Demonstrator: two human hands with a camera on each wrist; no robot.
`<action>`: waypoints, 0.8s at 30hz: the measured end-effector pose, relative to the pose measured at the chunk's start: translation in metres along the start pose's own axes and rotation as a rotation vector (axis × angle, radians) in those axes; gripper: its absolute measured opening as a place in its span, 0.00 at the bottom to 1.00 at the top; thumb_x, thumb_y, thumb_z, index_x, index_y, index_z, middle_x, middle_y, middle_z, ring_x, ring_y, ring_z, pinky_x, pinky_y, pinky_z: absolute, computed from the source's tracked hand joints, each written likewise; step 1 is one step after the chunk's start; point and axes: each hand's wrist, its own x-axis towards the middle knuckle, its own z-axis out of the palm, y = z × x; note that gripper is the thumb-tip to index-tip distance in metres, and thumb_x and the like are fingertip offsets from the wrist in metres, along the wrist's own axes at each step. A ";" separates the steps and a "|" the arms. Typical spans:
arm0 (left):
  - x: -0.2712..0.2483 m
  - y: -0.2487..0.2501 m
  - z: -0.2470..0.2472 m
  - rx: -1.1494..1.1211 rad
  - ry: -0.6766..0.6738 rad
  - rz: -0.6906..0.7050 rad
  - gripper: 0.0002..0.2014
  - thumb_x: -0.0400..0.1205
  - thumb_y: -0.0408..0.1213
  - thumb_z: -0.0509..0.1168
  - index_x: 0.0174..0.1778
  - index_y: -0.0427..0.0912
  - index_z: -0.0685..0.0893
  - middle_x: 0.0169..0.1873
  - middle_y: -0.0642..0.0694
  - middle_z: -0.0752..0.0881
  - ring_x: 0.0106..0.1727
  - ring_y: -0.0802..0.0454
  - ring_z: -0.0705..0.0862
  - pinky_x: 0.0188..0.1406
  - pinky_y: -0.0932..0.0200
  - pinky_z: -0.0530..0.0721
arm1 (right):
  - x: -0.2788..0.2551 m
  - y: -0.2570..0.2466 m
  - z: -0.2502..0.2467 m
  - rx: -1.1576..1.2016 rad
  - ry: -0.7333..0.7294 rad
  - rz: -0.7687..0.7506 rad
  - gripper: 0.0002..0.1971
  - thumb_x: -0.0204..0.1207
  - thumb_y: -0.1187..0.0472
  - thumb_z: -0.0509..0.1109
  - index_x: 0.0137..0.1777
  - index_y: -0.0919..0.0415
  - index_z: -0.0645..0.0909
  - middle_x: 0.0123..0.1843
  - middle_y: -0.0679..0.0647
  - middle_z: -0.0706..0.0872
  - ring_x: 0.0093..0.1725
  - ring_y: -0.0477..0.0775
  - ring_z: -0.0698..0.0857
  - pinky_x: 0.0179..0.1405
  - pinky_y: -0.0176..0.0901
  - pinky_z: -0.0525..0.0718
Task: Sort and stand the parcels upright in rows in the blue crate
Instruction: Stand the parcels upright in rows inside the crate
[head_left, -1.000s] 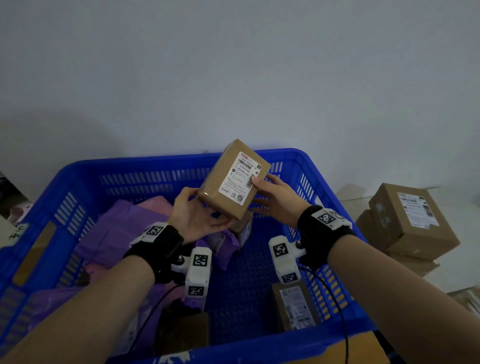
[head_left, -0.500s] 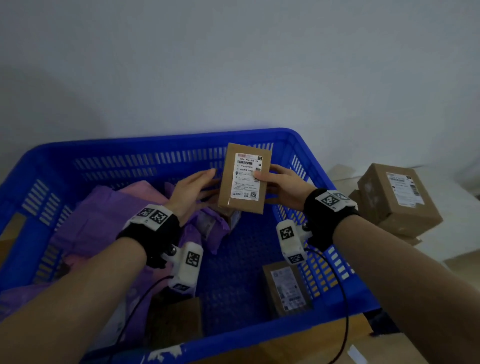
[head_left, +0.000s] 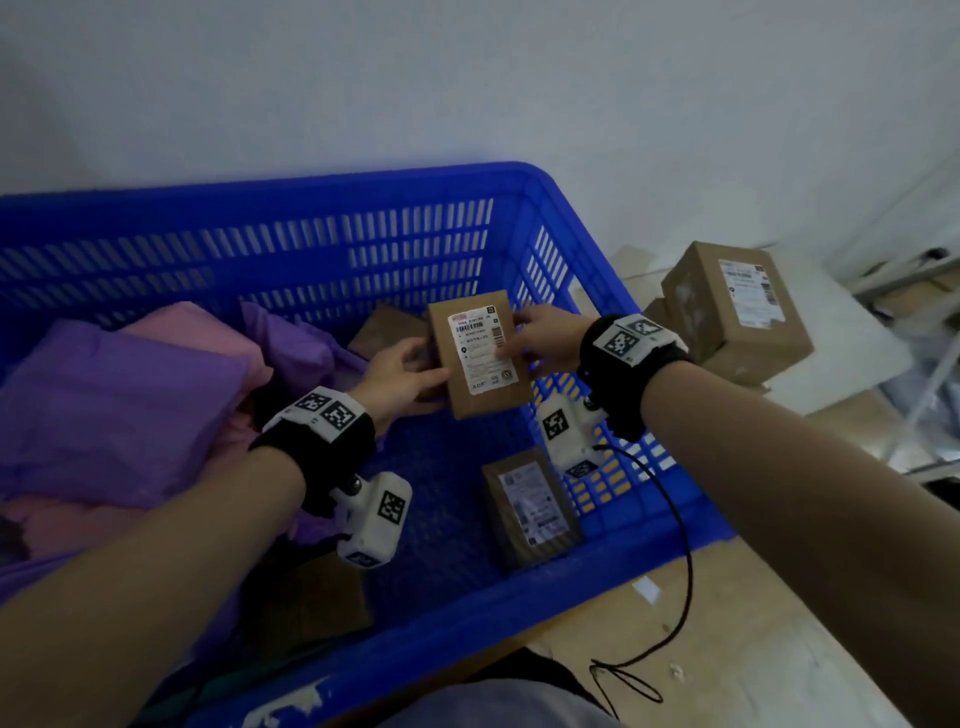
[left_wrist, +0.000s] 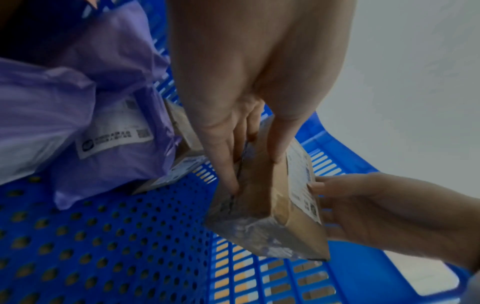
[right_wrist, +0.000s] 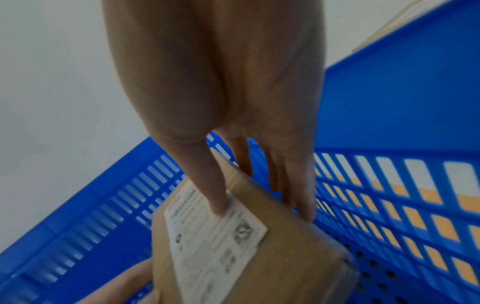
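A small brown cardboard parcel (head_left: 480, 356) with a white label stands upright on its end inside the blue crate (head_left: 332, 187), near the right wall. My left hand (head_left: 402, 374) grips its left edge, thumb on the side and fingers behind, as the left wrist view shows on the parcel (left_wrist: 262, 197). My right hand (head_left: 545, 343) pinches its right edge, thumb on the label (right_wrist: 215, 228) and fingers behind. Another labelled brown parcel (head_left: 530, 506) lies flat on the crate floor close to the near right corner.
Purple and pink soft mailer bags (head_left: 130, 384) fill the crate's left half. A dark box (head_left: 387, 327) leans behind the held parcel. Outside, to the right, brown cartons (head_left: 737, 317) are stacked on the floor. A black cable (head_left: 675, 545) hangs from my right wrist.
Both hands have lowered the parcel from above the rim into the crate and turned it from tilted to upright, label facing me. The head view has shifted left and downward.
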 end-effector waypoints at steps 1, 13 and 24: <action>0.003 -0.005 0.002 0.004 -0.003 -0.018 0.25 0.81 0.26 0.65 0.74 0.40 0.70 0.66 0.37 0.81 0.56 0.44 0.84 0.42 0.54 0.87 | 0.003 0.003 0.000 -0.045 0.011 0.020 0.20 0.76 0.72 0.70 0.68 0.66 0.75 0.67 0.61 0.82 0.67 0.64 0.80 0.67 0.67 0.78; 0.032 -0.043 0.017 0.055 -0.087 -0.251 0.27 0.83 0.24 0.59 0.79 0.42 0.65 0.63 0.38 0.80 0.62 0.42 0.80 0.59 0.47 0.81 | 0.038 0.043 0.023 -0.230 0.149 0.129 0.18 0.75 0.69 0.72 0.64 0.68 0.76 0.62 0.64 0.84 0.60 0.65 0.85 0.56 0.64 0.86; 0.048 -0.056 0.026 0.057 -0.145 -0.414 0.24 0.85 0.21 0.50 0.79 0.38 0.64 0.63 0.36 0.80 0.59 0.42 0.80 0.64 0.46 0.77 | 0.060 0.056 0.026 -0.439 0.099 0.189 0.27 0.75 0.61 0.73 0.72 0.65 0.70 0.68 0.62 0.80 0.65 0.62 0.81 0.62 0.56 0.83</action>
